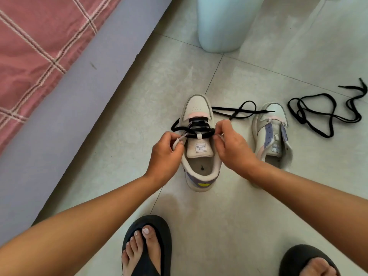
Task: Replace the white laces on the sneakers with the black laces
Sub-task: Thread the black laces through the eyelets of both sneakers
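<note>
While the near sneaker (199, 144) stands on the floor (249, 196), the left hand (165, 154) pinches its eyelet flap. The right hand (231, 148) pinches the black lace (199, 129) there; a second lace (322, 114) lies loose.

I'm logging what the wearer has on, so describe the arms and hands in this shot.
Both forearms are bare, with no sleeves in view. The left hand and right hand wear no gloves; no rings, watch or bracelets are visible.
</note>
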A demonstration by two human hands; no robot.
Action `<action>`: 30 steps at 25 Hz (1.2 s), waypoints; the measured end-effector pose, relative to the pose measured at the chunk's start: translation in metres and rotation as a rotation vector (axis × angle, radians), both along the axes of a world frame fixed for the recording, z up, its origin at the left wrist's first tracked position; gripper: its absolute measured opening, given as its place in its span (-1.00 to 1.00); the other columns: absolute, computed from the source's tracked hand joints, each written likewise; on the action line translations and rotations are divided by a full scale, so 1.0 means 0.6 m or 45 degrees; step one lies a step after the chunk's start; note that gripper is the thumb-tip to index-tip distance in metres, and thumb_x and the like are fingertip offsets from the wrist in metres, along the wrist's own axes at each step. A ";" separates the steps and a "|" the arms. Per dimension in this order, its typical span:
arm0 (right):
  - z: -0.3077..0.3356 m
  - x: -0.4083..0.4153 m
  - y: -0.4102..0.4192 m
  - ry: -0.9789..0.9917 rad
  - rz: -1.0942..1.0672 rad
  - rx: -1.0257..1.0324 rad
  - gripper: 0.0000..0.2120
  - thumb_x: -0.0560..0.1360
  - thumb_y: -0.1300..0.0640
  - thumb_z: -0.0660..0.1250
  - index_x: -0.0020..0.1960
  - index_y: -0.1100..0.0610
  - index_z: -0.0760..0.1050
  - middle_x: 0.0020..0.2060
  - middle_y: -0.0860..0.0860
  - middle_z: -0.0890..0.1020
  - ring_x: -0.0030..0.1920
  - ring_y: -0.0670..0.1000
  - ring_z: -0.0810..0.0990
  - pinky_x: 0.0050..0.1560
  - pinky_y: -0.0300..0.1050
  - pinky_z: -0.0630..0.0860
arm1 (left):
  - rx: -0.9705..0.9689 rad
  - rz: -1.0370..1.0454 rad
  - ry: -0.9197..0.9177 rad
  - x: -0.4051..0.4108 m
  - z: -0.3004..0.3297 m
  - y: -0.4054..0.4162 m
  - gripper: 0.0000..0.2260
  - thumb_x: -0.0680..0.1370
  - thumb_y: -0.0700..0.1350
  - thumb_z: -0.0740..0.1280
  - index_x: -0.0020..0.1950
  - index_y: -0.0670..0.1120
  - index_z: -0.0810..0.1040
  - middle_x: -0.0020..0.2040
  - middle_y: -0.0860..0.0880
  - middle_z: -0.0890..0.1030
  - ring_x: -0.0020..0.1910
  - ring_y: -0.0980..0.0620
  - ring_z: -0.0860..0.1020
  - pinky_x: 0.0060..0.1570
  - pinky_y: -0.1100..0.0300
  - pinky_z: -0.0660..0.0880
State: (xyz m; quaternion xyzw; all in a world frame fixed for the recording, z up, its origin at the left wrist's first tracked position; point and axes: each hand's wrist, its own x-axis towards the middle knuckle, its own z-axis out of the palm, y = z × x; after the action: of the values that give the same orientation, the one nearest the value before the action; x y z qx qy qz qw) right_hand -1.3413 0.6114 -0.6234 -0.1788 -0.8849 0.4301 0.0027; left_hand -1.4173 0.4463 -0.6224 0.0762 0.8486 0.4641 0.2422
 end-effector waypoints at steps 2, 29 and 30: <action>0.041 -0.003 0.019 0.147 0.061 0.031 -0.79 0.53 0.32 0.19 -0.07 0.05 0.24 -0.33 -0.16 0.37 -0.33 -0.25 0.40 -0.33 -0.33 0.26 | 0.103 -0.076 0.069 -0.015 0.043 -0.003 -0.97 0.56 -0.16 0.30 -0.05 -0.03 0.48 -0.20 0.05 0.55 -0.28 0.17 0.48 -0.31 0.32 0.42; 0.419 0.011 0.099 0.660 0.023 0.313 -0.83 0.47 0.18 0.26 -0.03 -0.07 0.49 -0.26 -0.09 0.53 -0.39 -0.20 0.43 -0.39 -0.53 0.27 | 0.528 -0.093 0.760 -0.021 0.392 0.070 -0.88 0.46 -0.10 0.37 -0.17 0.13 0.64 -0.23 0.20 0.65 -0.36 0.20 0.56 -0.39 0.43 0.48; 0.425 0.011 0.101 0.689 0.018 0.414 -0.81 0.47 0.21 0.28 -0.01 -0.05 0.52 -0.28 -0.12 0.54 -0.35 -0.23 0.43 -0.34 -0.53 0.28 | 0.531 -0.086 0.811 -0.019 0.400 0.077 -0.89 0.47 -0.08 0.37 -0.15 0.14 0.64 -0.21 0.20 0.65 -0.34 0.18 0.57 -0.38 0.43 0.49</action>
State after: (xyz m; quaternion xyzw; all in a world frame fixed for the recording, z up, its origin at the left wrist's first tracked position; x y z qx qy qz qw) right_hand -1.3349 0.6718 -0.3682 -0.0490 -0.9105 0.3147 0.2638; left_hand -1.4286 0.4925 -0.3824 0.2924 0.7656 0.5717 -0.0394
